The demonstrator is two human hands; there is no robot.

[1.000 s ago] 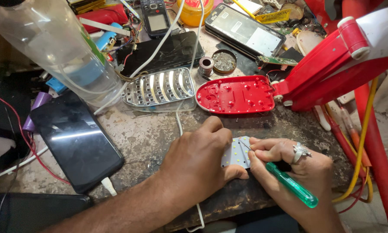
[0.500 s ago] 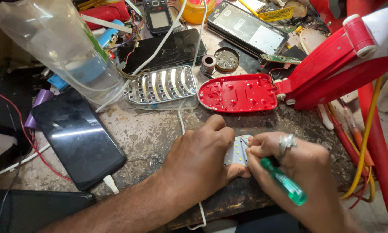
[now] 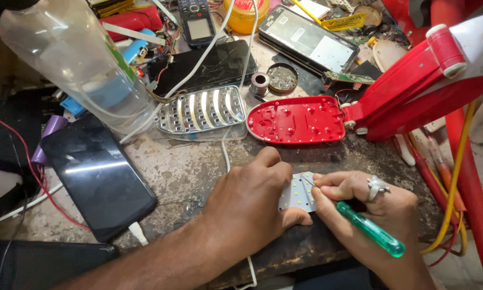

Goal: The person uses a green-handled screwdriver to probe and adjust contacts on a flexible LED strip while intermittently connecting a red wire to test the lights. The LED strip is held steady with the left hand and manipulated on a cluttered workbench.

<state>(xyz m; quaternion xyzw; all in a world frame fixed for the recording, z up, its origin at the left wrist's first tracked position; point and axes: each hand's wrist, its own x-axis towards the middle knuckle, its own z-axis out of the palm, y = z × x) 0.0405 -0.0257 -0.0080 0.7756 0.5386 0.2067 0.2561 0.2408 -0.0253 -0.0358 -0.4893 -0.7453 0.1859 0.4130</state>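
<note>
Left hand (image 3: 252, 207): palm down on the bench (image 3: 182, 172), fingers and thumb closed on the edges of the small white LED board (image 3: 297, 194), pinning it flat.
Right hand (image 3: 378, 207): closed round a green-handled screwdriver (image 3: 369, 228), ring on one finger; thin metal tip resting on the board's upper right corner.
LED board: near the front edge of the bench, between the two hands, left part hidden under the left thumb and fingers.
Just behind the hands: red plastic lamp shell (image 3: 297, 119), lying open side up, hinged to a red and white lamp arm (image 3: 429, 80) that crosses the right side of view.
Left of the shell: silver ribbed reflector (image 3: 201, 111), touching the base of a clear plastic bottle (image 3: 69, 59) that leans in from the upper left.
White cable (image 3: 225, 153): passing over the reflector, down the bench and under the left wrist.
Left side: black smartphone (image 3: 96, 177) face up, white plug in its lower end; red wire (image 3: 34, 172) beside it.
Back of bench: cracked dark phone (image 3: 209, 64), keypad phone (image 3: 198, 21), opened phone frame (image 3: 308, 45), small solder spool (image 3: 260, 83), round tin (image 3: 282, 77).
Right edge: yellow cable (image 3: 456, 177) hanging off the bench.
</note>
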